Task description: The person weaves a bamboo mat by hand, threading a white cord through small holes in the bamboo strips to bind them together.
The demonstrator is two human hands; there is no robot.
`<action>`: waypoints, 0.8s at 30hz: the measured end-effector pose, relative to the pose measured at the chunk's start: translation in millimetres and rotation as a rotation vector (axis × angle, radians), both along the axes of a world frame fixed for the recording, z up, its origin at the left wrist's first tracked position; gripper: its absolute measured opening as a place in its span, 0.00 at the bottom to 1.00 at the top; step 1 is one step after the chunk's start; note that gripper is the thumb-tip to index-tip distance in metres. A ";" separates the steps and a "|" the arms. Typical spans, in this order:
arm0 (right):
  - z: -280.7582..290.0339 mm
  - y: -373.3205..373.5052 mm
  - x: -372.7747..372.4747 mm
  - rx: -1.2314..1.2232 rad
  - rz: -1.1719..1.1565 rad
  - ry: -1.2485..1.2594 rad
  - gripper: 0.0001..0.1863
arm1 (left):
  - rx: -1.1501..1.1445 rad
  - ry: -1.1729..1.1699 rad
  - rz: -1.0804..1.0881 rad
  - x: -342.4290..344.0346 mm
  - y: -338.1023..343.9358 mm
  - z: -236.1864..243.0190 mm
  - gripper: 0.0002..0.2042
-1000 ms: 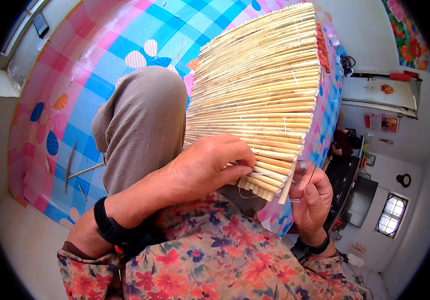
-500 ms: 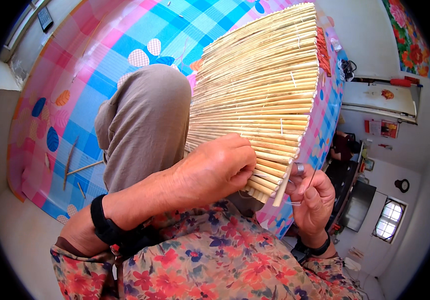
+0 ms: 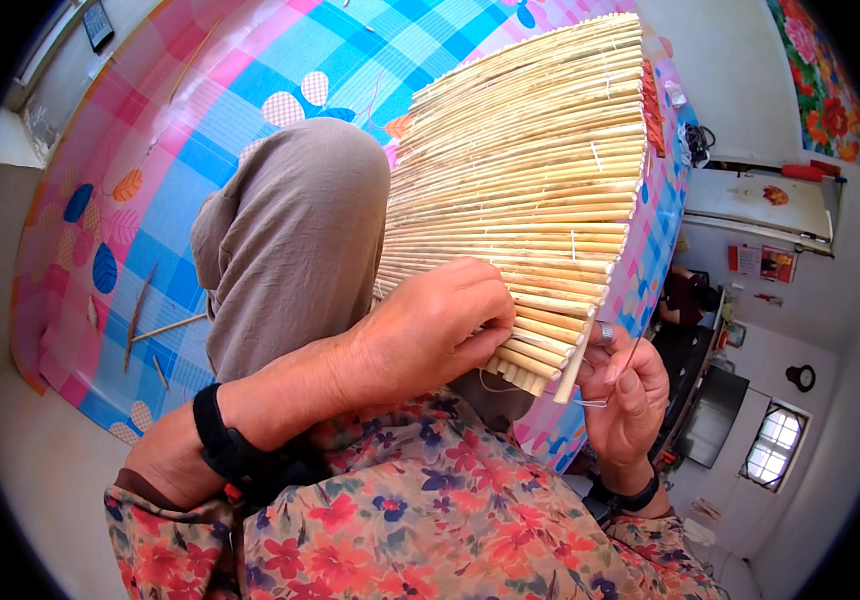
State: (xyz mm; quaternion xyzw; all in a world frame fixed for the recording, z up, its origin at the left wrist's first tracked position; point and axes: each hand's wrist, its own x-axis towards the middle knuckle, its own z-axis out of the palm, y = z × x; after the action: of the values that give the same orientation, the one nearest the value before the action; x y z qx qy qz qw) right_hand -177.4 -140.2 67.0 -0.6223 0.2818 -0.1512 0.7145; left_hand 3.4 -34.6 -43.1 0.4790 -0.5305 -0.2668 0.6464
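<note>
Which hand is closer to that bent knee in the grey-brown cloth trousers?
Left: the left hand is on the mat of thin straw-yellow stalks, to the lower right of the knee. The right hand is farther off, beside the mat's lower right corner.

A checked sheet (image 3: 165, 240) bears sticks (image 3: 170, 328) and, seemingly, the mat (image 3: 515, 170)

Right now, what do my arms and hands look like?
Your sleeves are tan with red and dark blue flowers; a brown cuff edges the left one. A black strap circles your left forearm, another your right wrist. Your right hand wears a wide silver-coloured ring.
</note>
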 end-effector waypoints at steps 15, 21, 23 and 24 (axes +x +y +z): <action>0.8 -1.2 17.5 0.032 0.055 -0.052 0.10 | -0.097 -0.087 0.223 -10.1 28.9 -3.7 0.15; 0.9 -4.0 37.2 0.001 0.015 -0.191 0.08 | -0.025 -0.195 0.333 -18.1 24.7 9.1 0.34; -2.6 -3.9 45.5 0.012 0.015 -0.233 0.08 | -0.042 -0.206 0.350 -19.6 15.7 10.1 0.36; -3.0 -5.6 51.4 0.003 0.025 -0.268 0.07 | -0.038 -0.196 0.404 -17.7 9.6 9.2 0.36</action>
State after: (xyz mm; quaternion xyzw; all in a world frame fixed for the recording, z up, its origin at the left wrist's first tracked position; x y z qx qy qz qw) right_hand -126.0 -145.8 64.0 -0.5988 0.1765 -0.2236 0.7485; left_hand -14.3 -25.1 -33.9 0.5868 -0.4890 -0.0740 0.6412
